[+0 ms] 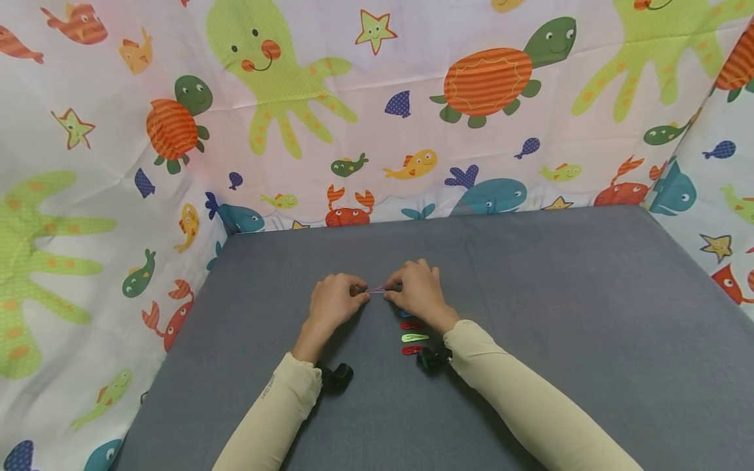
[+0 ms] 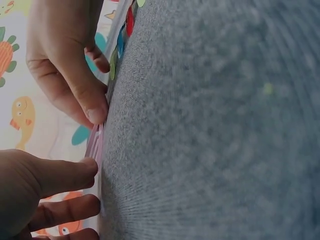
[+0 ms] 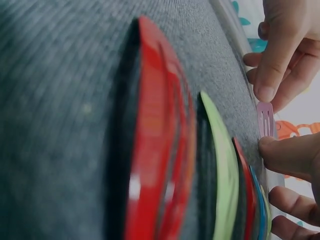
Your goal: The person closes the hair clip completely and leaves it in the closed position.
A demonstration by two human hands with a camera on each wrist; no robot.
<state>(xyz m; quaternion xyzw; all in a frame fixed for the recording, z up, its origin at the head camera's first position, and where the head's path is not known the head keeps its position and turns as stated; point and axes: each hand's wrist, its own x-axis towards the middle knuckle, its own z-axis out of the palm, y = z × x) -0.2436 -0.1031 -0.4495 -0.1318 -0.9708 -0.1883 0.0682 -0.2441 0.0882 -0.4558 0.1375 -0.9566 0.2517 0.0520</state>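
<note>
A pink-purple snap hair clip (image 1: 376, 290) is stretched between my two hands just over the grey cloth. My left hand (image 1: 334, 299) pinches its left end between thumb and fingertips. At the other end, my right hand (image 1: 419, 291) grips it the same way. The slotted body of the clip (image 3: 265, 119) shows between the fingertips in the right wrist view. Below the right hand lies a column of hair clips: a red one (image 3: 160, 135), a light green one (image 1: 415, 337), another red one (image 1: 412, 325), a blue one (image 1: 405, 314) and, partly hidden, a yellow-green one (image 2: 113, 64).
A grey cloth (image 1: 559, 314) covers the table. Behind it and at both sides hangs a white curtain (image 1: 365, 78) printed with sea animals. Black wrist cameras stick out under the left sleeve (image 1: 277, 405) and the right sleeve (image 1: 518, 399).
</note>
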